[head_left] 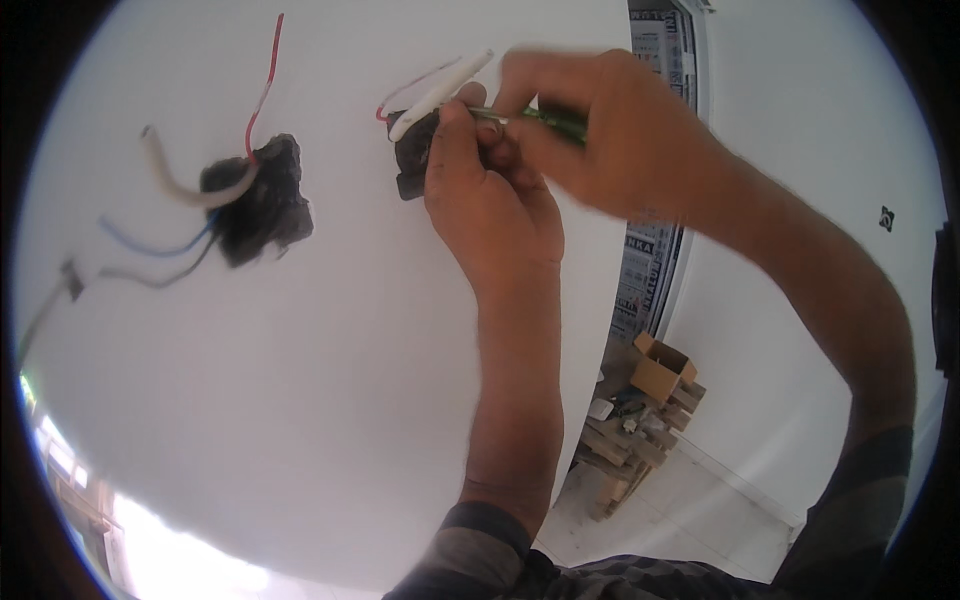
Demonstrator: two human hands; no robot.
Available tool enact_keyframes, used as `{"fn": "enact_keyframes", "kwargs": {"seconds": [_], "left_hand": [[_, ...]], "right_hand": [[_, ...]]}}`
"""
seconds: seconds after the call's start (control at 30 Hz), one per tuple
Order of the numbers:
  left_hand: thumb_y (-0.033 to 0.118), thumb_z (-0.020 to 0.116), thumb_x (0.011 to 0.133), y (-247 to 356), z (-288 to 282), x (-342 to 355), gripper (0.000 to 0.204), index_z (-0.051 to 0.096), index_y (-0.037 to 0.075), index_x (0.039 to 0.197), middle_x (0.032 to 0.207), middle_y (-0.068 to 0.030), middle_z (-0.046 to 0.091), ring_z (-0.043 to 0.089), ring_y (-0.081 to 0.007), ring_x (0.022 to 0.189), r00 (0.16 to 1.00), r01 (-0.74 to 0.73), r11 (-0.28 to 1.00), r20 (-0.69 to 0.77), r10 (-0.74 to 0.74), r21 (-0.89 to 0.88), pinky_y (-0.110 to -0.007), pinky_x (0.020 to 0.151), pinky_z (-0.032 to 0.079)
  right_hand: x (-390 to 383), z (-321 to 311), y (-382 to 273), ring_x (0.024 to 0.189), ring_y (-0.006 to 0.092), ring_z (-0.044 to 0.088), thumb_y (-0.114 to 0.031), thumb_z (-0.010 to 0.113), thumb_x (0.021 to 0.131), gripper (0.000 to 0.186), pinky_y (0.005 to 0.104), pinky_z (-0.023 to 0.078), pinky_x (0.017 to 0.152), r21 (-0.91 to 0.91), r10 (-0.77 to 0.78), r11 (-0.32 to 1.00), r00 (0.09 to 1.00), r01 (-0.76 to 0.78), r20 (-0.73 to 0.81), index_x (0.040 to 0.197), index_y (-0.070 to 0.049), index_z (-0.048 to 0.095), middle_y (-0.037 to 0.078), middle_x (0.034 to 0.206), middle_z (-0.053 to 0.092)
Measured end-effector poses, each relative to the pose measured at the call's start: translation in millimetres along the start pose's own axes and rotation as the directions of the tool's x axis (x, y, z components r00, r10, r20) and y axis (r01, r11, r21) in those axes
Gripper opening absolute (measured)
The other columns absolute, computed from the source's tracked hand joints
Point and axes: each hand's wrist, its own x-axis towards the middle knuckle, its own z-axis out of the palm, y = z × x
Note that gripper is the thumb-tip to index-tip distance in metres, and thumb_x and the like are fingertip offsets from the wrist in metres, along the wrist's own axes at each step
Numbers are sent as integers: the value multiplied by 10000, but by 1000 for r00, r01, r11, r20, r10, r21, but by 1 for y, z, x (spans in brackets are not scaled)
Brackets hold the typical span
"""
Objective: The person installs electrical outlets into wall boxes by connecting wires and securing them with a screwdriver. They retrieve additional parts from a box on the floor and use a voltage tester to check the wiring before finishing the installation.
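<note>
My right hand (625,130) grips a screwdriver (562,122) with a green handle, its thin shaft pointing left toward my left fingertips. My left hand (495,200) is raised to the white wall, fingers and thumb closed at the screwdriver's tip; whatever they pinch is hidden. Just left of it, a black wall box (412,165) sits in the wall. A thick white cable (440,95) slants up from this box past my left thumb. A red wire (381,110) leaves the box's upper left corner, with a pale wire running up beside the cable.
Farther left, a second dark box (262,205) sits in a rough cutout, with red (268,85), blue (150,245) and grey wires (160,280) and a white cable (165,175) sticking out. Beyond the wall's right edge, a cardboard box (662,372) rests on stacked wood (625,440).
</note>
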Motion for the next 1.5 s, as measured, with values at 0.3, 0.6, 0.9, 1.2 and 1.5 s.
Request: {"fn": "enact_keyframes", "kwargs": {"seconds": [0.3, 0.6, 0.9, 1.2, 1.5], "left_hand": [[209, 555, 1049, -1, 0, 0, 233, 646, -3, 1075, 814, 15, 585, 494, -60, 702, 999, -10, 997, -42, 13, 72, -239, 574, 391], [239, 565, 1058, -2, -8, 2, 260, 646, -7, 1078, 744, 40, 547, 482, -29, 641, 994, -53, 994, 103, 43, 98, -191, 546, 371], [239, 572, 1057, -2, -9, 1, 255, 649, -5, 1058, 723, 36, 545, 500, -35, 603, 990, -75, 995, 122, 67, 63, -180, 525, 411], [223, 589, 1047, 2, -10, 3, 228, 639, 5, 1094, 761, 25, 576, 532, -41, 666, 983, -22, 1000, 182, 23, -11, -189, 559, 420], [178, 527, 1048, -2, 3, 0, 201, 627, 14, 1107, 809, 9, 576, 491, -70, 679, 999, -9, 1000, 34, 10, -23, -235, 580, 402]], "right_hand": [[-2, -7, 4, 690, 287, 726, -80, 651, 888, 146, 374, 589, 680, -33, -57, 998, 996, 59, 74, 1032, -61, 664, 124, 776, 722], [-9, 3, 1, 647, 287, 716, -82, 602, 923, 111, 360, 579, 615, 115, 36, 993, 999, -37, 11, 1001, -24, 653, 150, 754, 716], [-12, 16, 3, 602, 274, 696, -79, 602, 913, 79, 359, 545, 562, 174, 25, 985, 995, -9, -93, 946, -22, 646, 154, 710, 691], [14, -17, -18, 623, 100, 599, -49, 616, 921, 71, 251, 471, 564, 209, 422, 862, 882, -462, 209, 965, -27, 667, 64, 743, 654], [7, 4, -18, 593, 195, 649, -128, 711, 879, 209, 310, 492, 522, -370, -146, 914, 986, 166, 82, 1067, -51, 658, 100, 721, 656]]}}
